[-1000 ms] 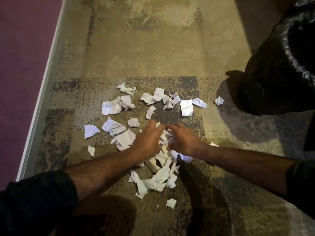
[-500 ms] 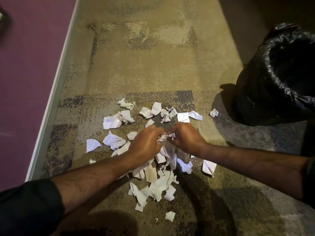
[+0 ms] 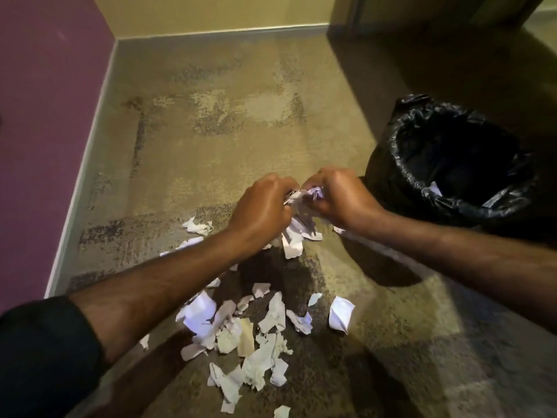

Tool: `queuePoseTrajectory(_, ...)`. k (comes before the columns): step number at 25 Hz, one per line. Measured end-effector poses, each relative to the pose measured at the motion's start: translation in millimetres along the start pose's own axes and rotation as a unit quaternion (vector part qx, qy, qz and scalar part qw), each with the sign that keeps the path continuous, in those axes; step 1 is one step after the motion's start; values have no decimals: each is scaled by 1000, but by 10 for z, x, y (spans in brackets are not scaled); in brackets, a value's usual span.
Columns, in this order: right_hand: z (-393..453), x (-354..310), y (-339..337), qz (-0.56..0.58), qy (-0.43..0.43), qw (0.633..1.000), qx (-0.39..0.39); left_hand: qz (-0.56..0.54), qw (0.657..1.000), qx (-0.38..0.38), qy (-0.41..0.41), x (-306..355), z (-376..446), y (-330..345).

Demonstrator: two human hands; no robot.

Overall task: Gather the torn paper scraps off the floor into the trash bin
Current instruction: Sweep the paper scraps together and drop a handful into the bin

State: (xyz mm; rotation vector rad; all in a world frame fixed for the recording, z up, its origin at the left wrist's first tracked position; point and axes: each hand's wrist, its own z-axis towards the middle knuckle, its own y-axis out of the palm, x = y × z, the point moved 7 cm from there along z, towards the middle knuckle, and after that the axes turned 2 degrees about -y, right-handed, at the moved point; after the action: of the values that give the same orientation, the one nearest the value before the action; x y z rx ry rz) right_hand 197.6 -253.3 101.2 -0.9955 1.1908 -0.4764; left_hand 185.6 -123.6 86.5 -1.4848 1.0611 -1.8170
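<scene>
Both my hands now ride clear of the carpet (image 3: 187, 164), my left hand (image 3: 262, 208) and right hand (image 3: 339, 196) pressed together, each grip clamped on one shared wad of paper scraps (image 3: 304, 196). A second ago they were down on the floor raking pieces inward; half a second ago they had closed around a bundle just above the pile. A few loose ends of the wad (image 3: 297, 239) hang below my knuckles and may drop. The trash bin (image 3: 407, 164), lined with a black bag, stands just to the right of my right hand, its mouth open and a pale piece already inside. Most of the litter lies on the near floor (image 3: 259, 336) beneath my forearms, with a few bits at the left (image 3: 197, 226). My reading: the first handful is lifted and ready to swing right over the rim, and several more scoops remain.
</scene>
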Motion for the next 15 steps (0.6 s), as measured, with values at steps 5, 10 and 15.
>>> queuePoseTrajectory(5, -44, 236, -1096, -60, 15, 991, 117, -28, 995, 59, 78, 901, 646, -233)
queuePoseTrajectory(10, -308, 703, -1825, -119, 71, 974, 179, -73, 988, 73, 114, 1678, 1069, -32)
queuePoseTrajectory(15, -520, 1263, -1903, -145, 131, 961, 197, -66, 990, 23, 121, 2032, 1277, 384)
